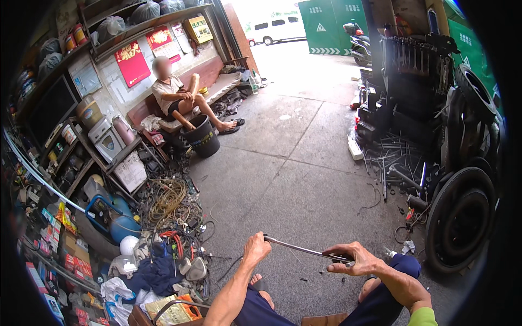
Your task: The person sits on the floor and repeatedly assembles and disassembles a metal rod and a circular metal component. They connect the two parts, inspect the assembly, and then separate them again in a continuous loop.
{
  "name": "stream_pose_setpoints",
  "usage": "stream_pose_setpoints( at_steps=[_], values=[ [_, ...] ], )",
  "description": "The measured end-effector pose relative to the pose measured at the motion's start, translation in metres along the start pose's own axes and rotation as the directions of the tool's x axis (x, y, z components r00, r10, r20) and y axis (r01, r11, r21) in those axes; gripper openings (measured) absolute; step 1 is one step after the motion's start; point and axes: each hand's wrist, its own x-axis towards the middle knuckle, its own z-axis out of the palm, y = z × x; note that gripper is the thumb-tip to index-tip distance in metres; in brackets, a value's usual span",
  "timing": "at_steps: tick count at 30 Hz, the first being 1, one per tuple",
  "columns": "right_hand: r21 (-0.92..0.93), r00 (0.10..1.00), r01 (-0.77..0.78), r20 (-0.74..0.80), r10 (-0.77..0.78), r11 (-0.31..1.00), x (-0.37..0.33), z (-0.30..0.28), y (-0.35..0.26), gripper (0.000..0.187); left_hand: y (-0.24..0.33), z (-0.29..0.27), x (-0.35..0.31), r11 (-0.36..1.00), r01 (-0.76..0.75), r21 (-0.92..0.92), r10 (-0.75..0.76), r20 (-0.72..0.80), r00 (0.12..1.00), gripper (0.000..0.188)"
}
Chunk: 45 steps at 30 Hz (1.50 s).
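Between my two hands stretches a thin, shiny metal rod point(293, 247), held nearly level above my knees. My left hand point(256, 250) is closed in a fist round its left end, where a small dark tip shows past the knuckles. At the other end my right hand point(356, 259) grips the rod between thumb and fingers. A darker length shows under those right fingers; whether it belongs to the rod or is a separate piece, I cannot tell.
Piled hoses point(166, 198), cloths and a blue tank point(125, 225) crowd the left. Loose metal rods point(389, 155) and a large black wheel point(461, 220) lie or stand at the right. Further off, a person point(171, 89) sits on a bench behind a black bucket point(202, 138).
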Motion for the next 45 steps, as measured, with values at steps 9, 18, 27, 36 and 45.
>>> stream_pose_setpoints(
  at_steps=[9, 18, 27, 36, 45],
  values=[
    [0.079, 0.999, -0.050, -0.014, 0.051, 0.996, 0.001, 0.003, 0.003, 0.076, 0.003, 0.001, -0.001, 0.996, 0.044, 0.072, -0.046, 0.026, 0.999, 0.027],
    [0.506, 0.993, -0.063, -0.058, 0.107, 0.860, -0.001, 0.009, 0.001, 0.075, 0.011, -0.007, -0.002, 0.978, 0.013, 0.206, -0.017, 0.019, 1.000, 0.026],
    [0.568, 0.985, -0.119, -0.036, 0.168, 0.815, -0.001, 0.007, 0.000, 0.073, 0.018, -0.006, 0.001, 0.975, 0.062, 0.215, -0.079, 0.072, 0.994, 0.028],
    [0.384, 0.983, -0.139, -0.062, 0.175, 0.913, 0.002, 0.001, -0.002, 0.066, -0.003, 0.013, 0.009, 0.979, 0.022, 0.202, -0.026, 0.015, 1.000, 0.025],
    [0.440, 0.965, -0.130, -0.151, 0.216, 0.888, -0.024, -0.039, -0.011, 0.040, -0.002, -0.041, -0.019, 0.725, 0.102, -0.681, 0.371, 0.512, 0.774, 0.027]
  ],
)
